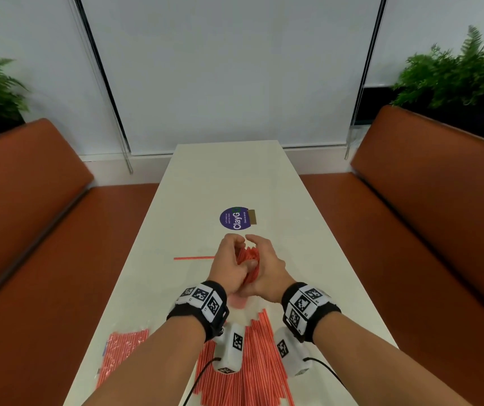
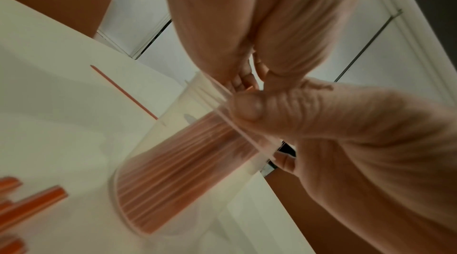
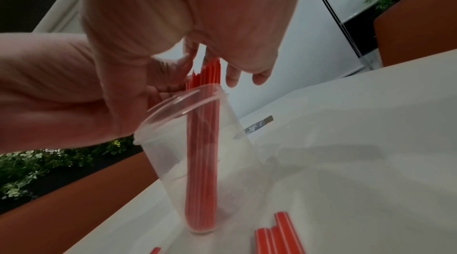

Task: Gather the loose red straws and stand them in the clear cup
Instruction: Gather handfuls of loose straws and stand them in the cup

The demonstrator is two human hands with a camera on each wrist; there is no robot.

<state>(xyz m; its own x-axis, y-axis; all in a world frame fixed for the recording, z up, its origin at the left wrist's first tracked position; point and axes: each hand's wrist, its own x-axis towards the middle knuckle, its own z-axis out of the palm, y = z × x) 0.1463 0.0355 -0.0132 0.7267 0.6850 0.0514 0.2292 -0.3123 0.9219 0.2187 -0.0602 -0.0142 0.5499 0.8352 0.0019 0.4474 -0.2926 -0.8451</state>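
Note:
The clear cup [image 3: 237, 141] stands on the white table [image 1: 229, 177], its base [image 1: 239, 301] just showing below my wrists. A bundle of red straws [image 3: 201, 160] stands upright inside it and sticks out above the rim. My left hand [image 1: 229, 259] and right hand [image 1: 267, 265] close in on the bundle's top [image 1: 248, 254] from either side. The left thumb [image 2: 247, 107] lies at the cup's rim, and the right thumb and fingers [image 3: 232, 78] bracket the straw tops. A large pile of loose red straws [image 1: 252, 361] lies near me under my wrists. One lone straw [image 1: 193, 258] lies to the left.
A clear packet of red straws [image 1: 123, 353] lies at the near left of the table. A round purple sticker [image 1: 234, 218] sits beyond my hands. Brown bench seats [image 1: 410, 230] flank the narrow table, with plants [image 1: 454, 71] behind them.

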